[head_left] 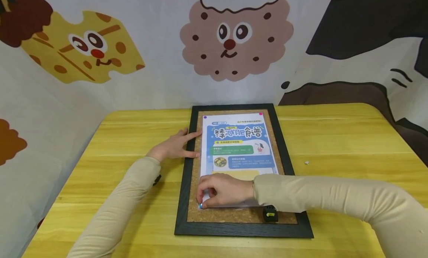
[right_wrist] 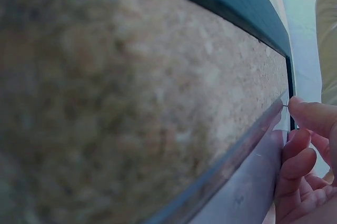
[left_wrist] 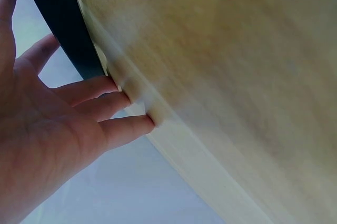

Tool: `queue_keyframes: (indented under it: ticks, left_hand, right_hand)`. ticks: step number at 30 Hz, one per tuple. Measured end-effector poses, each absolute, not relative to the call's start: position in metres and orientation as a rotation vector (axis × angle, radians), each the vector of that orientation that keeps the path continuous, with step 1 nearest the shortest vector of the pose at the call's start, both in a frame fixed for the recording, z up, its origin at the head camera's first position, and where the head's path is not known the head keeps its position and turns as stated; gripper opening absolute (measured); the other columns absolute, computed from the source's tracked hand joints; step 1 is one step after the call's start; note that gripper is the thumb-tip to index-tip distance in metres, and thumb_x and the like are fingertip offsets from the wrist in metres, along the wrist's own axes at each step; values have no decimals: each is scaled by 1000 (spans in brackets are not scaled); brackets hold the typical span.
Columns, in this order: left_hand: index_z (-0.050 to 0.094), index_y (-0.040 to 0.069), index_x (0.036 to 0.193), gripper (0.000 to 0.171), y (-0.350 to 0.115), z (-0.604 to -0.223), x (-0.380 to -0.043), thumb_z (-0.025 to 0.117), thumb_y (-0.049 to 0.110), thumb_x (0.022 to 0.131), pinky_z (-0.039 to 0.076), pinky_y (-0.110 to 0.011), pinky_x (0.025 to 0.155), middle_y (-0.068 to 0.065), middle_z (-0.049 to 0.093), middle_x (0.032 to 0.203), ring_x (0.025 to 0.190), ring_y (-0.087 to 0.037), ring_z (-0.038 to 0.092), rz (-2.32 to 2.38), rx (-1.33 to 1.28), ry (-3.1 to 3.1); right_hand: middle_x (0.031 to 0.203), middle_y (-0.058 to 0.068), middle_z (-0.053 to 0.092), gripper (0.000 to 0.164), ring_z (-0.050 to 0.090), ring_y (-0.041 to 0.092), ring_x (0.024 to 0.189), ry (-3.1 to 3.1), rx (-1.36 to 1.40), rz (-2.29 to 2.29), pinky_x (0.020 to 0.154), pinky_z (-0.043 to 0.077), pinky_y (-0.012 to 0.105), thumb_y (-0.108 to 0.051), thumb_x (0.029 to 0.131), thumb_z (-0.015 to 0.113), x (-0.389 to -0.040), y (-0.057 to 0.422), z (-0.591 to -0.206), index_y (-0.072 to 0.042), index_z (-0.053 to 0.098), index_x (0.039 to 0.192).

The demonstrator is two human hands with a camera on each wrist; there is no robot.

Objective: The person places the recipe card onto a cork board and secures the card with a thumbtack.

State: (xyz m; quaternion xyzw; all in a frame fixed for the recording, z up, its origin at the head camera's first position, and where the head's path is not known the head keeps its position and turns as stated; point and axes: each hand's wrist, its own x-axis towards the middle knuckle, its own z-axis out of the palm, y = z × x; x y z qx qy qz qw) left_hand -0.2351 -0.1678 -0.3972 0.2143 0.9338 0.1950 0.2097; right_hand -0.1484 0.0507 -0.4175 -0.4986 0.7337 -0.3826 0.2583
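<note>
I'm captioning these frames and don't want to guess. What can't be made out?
Head: lower right corner of the poster, behind the right sleeve.
Head: poster's smallest print, too small to read.
Head: white speck on the table, too small to identify.
Right wrist: whether the pin is in the cork, too small.
Left wrist: part of the left hand, past the left edge.

You get even, moderately bright light over the bench (head_left: 337,139) in the head view, with soft, faint shadows and fine print on the sheet (head_left: 239,159) too fuzzy to read. Your left wrist view is dimmer and hazy, its wood grain smeared; in your right wrist view, the near cork (right_wrist: 105,108) blurs heavily and darkens toward the left.
</note>
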Motion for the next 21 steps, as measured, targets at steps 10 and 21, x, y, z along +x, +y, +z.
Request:
queue_keyframes:
  ticks: [10,21]
  left_hand:
    - [22,21,155,84,-166,-396,-235,65,49,89,22,-68,103,-31,7,155,139,-51,11,536,599,2600]
    - [22,19,155,84,-168,-397,-235,66,47,89,23,-67,103,-33,8,154,138,-52,13,537,610,2599]
  right_hand:
    - [94,-12,59,2,53,0,66,1962,-1354,-1065,63,49,19,-12,87,73,-151,51,-417,-13,72,88]
    - [92,-12,59,2,53,-2,66,1962,-1402,-1024,62,48,18,-12,88,72,-151,49,-416,-11,73,86]
